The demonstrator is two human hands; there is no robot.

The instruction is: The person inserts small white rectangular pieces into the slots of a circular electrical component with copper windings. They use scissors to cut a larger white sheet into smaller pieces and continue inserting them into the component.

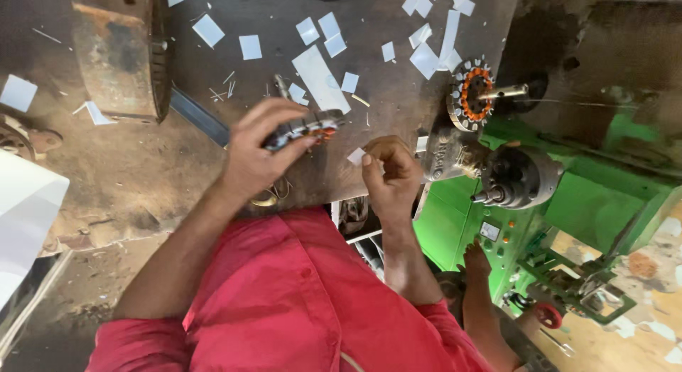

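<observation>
The left hand is clamped around a stator, a ring of dark stacked metal with a glimpse of orange at its inner edge, held tilted just above the dusty dark bench. The right hand sits just to the right of it, the two hands apart, its thumb and fingertips pinched together on a small white paper slip that points toward the stator without touching it. Both forearms come up from the near edge, above a red shirt that fills the near middle. On the far part of the bench lie many white paper pieces, among them a long strip just beyond the stator and smaller squares spread left and right. At far right a second stator, with orange windings and white slips standing around its rim, is mounted on a shaft of a green machine that takes up the right side. Between that machine and the right hand stands a grey metal housing. At far left a rusty metal block stands on the bench, and a white sheet shows at the left edge. A bare foot rests low on the right by the machine.
</observation>
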